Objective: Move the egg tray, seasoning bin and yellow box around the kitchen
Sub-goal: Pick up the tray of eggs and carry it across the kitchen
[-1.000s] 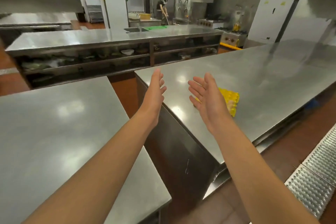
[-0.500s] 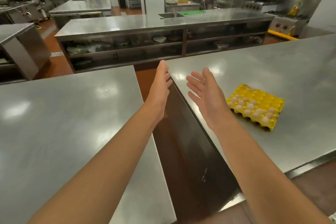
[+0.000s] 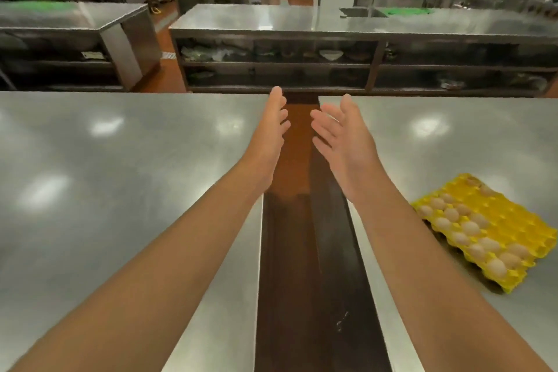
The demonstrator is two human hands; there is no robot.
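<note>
Both of your hands are raised in front of you with fingers straight and palms turned toward each other, and neither one holds anything. Your left hand (image 3: 273, 133) hangs over the inner edge of the left tabletop (image 3: 120, 160), and your right hand (image 3: 344, 136) hangs over the near corner of the right tabletop (image 3: 453, 136), with the dark aisle (image 3: 305, 251) running between the two.

Only one of the task's things shows: the egg tray (image 3: 486, 229). It sits flat on the right tabletop, to the right of your right forearm and nearer to you than your fingertips, well apart from both hands. Its rows are partly filled with eggs, and its long axis runs diagonally, from up-left near your right wrist down toward the lower right edge of the view.

Your right hand is clearly the nearer one; your left would have to cross the aisle. Reaching the tray likely means turning right and drawing the hands back, then taking its two short ends. Neither the seasoning bin nor the yellow box can be made out.
</note>
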